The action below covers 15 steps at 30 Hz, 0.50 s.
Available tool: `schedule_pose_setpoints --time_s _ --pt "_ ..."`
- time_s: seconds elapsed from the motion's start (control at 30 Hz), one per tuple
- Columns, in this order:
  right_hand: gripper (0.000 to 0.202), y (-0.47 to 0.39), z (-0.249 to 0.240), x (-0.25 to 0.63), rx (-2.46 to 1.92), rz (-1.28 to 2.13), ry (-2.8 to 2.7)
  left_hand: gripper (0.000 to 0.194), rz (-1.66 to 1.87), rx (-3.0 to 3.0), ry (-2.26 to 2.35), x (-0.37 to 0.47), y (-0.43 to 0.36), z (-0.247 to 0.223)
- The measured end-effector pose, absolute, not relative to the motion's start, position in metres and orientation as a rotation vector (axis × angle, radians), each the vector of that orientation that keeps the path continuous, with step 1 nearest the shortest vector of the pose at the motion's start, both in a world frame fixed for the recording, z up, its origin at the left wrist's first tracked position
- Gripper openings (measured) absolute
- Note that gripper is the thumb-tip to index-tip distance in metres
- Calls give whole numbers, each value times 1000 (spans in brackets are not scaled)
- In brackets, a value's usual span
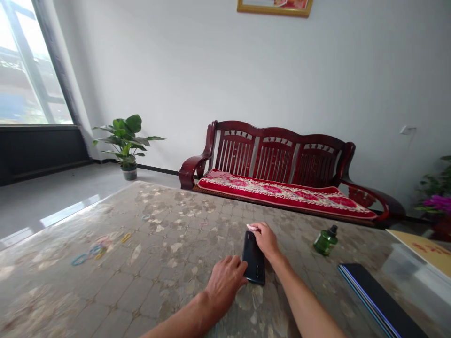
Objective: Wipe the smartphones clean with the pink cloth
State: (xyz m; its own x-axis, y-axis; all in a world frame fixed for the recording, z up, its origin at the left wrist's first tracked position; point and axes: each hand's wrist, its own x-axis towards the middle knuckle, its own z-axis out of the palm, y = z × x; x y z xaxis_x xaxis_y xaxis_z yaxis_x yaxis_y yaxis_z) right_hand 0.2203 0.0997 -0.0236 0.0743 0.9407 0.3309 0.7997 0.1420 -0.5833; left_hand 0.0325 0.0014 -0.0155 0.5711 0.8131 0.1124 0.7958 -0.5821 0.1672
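A dark smartphone (252, 260) lies flat on the patterned table cover (176, 267), its camera bumps toward the near end. Against the phone's near left edge, my left hand (227, 278) has its fingers curled and its thumb on the lower corner, gripping it. My right hand (267, 239) is at the far end of the phone, fingers closed on a small whitish-pink wipe (251, 227); most of the wipe is hidden by the fingers.
To the right stand a green bottle (325, 241) with a black cap, dark flat stacked items (378, 298) and a clear plastic box (412, 272). Several coloured rubber bands (79, 259) lie at left. Beyond the table are a wooden bench (275, 155) and a potted plant (128, 141).
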Motion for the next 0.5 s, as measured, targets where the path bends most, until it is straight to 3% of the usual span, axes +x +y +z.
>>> schedule_pose_setpoints --time_s 0.5 --pt "18 106 -26 226 -1771 258 -1631 35 250 2815 1386 30 1 -17"
